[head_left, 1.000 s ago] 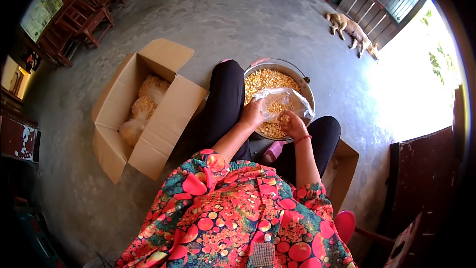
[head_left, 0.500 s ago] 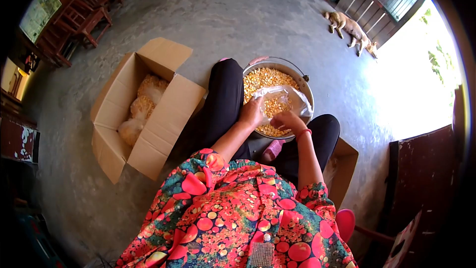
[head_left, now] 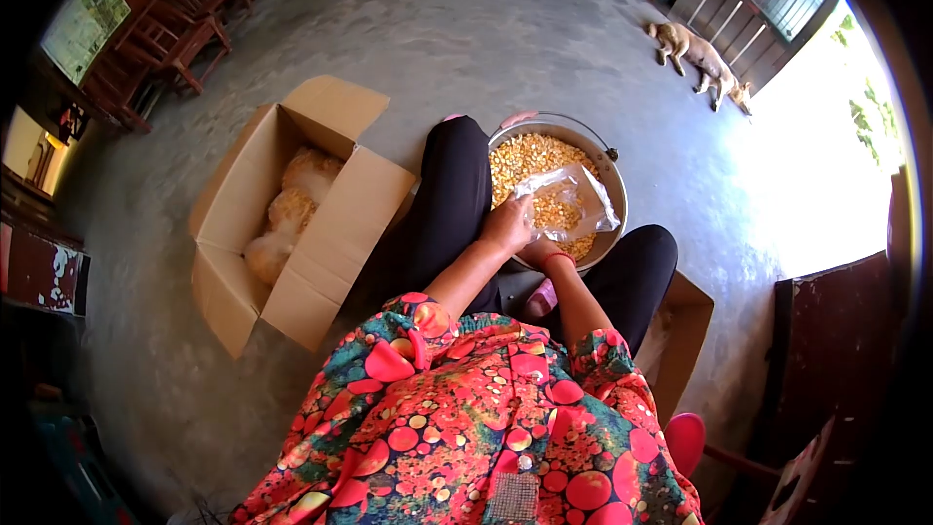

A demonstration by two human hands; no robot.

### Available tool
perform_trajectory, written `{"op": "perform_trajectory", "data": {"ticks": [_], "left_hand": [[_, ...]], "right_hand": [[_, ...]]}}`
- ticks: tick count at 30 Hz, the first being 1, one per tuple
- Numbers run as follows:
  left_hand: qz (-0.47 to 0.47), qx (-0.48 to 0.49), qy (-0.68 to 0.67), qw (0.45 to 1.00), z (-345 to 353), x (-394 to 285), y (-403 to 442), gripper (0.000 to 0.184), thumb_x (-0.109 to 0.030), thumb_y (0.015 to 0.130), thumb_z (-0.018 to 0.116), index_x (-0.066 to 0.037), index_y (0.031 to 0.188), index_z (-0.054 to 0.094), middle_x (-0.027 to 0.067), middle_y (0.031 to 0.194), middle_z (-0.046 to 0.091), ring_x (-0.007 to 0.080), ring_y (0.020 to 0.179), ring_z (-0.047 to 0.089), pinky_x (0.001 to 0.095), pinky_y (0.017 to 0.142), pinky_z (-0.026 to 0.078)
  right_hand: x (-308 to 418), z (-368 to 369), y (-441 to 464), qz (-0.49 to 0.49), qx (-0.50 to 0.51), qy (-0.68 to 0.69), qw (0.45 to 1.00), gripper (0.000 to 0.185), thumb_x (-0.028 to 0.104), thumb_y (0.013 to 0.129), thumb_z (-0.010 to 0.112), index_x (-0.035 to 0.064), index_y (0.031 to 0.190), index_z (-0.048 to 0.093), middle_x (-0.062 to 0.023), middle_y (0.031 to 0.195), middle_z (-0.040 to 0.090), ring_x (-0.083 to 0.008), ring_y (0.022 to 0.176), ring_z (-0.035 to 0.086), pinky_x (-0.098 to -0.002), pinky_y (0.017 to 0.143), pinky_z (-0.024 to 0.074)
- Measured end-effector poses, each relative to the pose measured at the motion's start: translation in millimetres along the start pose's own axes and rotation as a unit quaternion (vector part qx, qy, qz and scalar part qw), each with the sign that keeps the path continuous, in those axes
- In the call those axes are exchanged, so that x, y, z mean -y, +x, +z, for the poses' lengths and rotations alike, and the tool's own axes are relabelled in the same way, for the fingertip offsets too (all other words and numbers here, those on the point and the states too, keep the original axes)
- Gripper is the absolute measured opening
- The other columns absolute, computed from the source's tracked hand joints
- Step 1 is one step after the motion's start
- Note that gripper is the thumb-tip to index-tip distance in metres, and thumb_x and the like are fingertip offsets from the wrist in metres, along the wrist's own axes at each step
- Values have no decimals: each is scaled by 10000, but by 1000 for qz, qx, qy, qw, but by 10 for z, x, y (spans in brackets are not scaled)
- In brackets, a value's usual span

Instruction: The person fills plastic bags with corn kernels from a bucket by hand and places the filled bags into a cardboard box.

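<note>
In the head view a metal bucket (head_left: 619, 185) of corn kernels (head_left: 535, 148) stands between my knees. A clear plastic bag (head_left: 587, 196) spreads over the kernels, its mouth open and some corn showing in or through it. My left hand (head_left: 507, 225) is closed on the bag's left edge. Low at the bucket's near side, my right hand (head_left: 542, 251) sits beneath the bag and beside my left hand. Its fingers are hidden, so its grip does not show. A red band circles the right wrist.
An open cardboard box (head_left: 335, 248) on the left holds several filled plastic bags (head_left: 290, 211). Another box (head_left: 685, 335) stands by my right knee. A dog (head_left: 702, 60) lies near the bright doorway. Wooden chairs (head_left: 175, 44) line the far left wall.
My right hand has moved from over the bag's opening down and left, under the bag near my left hand. My left hand still holds the bag edge. The whole view has shifted slightly.
</note>
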State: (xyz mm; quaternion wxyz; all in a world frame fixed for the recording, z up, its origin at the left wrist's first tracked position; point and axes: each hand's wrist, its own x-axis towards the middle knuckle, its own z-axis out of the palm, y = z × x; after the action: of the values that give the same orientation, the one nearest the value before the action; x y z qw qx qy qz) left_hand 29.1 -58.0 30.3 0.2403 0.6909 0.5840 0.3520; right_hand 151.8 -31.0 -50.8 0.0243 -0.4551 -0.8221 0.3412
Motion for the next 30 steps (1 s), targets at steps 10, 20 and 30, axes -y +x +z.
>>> {"op": "perform_trajectory", "data": {"ticks": [10,20,30], "left_hand": [[-34,0,-7,999,27,30,22,424,-26,659,476,20,1080,452,234,1016,495,345,908,504,373,790,412],[-30,16,16,999,23,32,27,464,4,644,438,2,1108,423,243,1038,466,356,879,507,389,754,426],[-24,2,23,999,-1,14,16,513,-3,654,456,-21,1161,380,263,1036,458,378,836,515,405,720,439]], "right_hand": [[-160,-417,-298,-187,-43,26,981,328,225,660,628,35,909,535,-88,812,566,-220,746,537,-327,668,431],[110,-929,-405,124,-137,723,665,154,195,832,444,71,888,518,-51,734,540,-116,577,496,-192,454,398],[272,-968,-484,109,64,276,953,180,226,762,483,76,763,583,-11,723,571,-98,621,533,-224,507,423]]}}
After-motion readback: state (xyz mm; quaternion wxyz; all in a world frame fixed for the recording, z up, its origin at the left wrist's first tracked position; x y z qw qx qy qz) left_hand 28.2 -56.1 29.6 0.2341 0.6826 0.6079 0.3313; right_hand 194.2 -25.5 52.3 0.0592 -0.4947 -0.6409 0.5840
